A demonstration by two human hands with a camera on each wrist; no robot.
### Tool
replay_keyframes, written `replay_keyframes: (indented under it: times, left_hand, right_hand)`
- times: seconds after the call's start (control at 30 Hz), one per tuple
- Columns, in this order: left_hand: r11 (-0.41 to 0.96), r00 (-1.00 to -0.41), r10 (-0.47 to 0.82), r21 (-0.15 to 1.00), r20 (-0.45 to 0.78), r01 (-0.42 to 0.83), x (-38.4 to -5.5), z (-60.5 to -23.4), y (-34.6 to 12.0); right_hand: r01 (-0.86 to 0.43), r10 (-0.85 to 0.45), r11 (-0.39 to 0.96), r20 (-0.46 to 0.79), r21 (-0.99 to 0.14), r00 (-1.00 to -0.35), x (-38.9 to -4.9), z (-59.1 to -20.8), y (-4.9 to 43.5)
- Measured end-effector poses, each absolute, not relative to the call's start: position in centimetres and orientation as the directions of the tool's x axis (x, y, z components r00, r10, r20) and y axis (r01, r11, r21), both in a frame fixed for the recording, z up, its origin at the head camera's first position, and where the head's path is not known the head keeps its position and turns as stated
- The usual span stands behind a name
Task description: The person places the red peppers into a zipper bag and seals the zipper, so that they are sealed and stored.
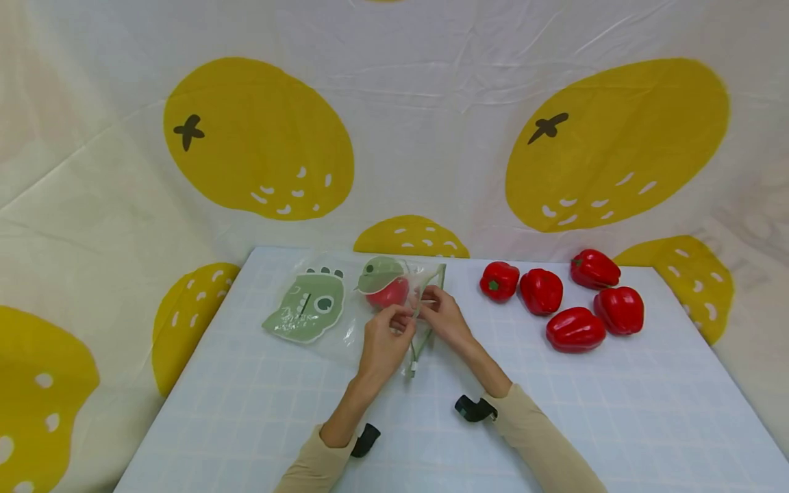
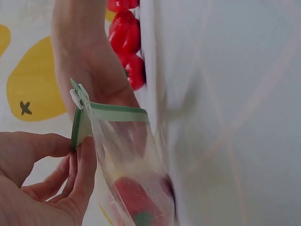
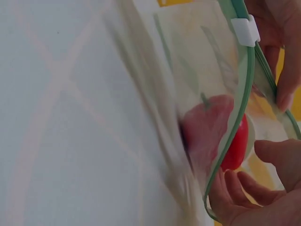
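Note:
A clear slider bag (image 2: 136, 141) with a green zip edge stands mouth up, its white slider (image 3: 245, 31) near one end. A red bell pepper (image 3: 209, 125) is inside, seen partly through the plastic. My left hand (image 1: 383, 340) pinches one green lip of the bag between thumb and fingers. At the bag's mouth, my right hand (image 1: 448, 320) has its fingers (image 3: 230, 186) beside the pepper and behind the near green lip. Its thumb stands apart from the fingers, nothing gripped between them.
Several red bell peppers (image 1: 541, 292) lie on the right part of the white table (image 1: 616, 418). Left of the hands, clear plastic with a green dinosaur face (image 1: 308, 308) lies flat. A curtain (image 1: 425, 137) with yellow fruit prints hangs behind the table.

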State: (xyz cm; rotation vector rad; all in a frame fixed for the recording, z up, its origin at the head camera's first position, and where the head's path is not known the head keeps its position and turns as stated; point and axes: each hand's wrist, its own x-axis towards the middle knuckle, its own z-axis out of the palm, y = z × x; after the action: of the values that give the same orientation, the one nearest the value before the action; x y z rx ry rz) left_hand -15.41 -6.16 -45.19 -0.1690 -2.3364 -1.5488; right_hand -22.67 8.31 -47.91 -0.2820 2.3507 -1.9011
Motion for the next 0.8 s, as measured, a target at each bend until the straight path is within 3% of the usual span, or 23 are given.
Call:
replay_keyframes:
  times: [0.43, 0.8]
  left_hand:
    - [0.314, -0.965, -0.084, 0.926, 0.247, 0.209, -15.7, -45.8, -6.6]
    - [0.246, -0.980, -0.065, 0.955, 0.187, 0.166, -15.8, -45.8, -6.9]
  right_hand:
    - [-0.095, -0.196, 0.267, 0.042, -0.959, -0.980, -22.2, -45.5, 12.2]
    - [-0.146, -0.046, 0.335, 0.139, -0.931, -0.989, -23.3, -45.3, 15.6]
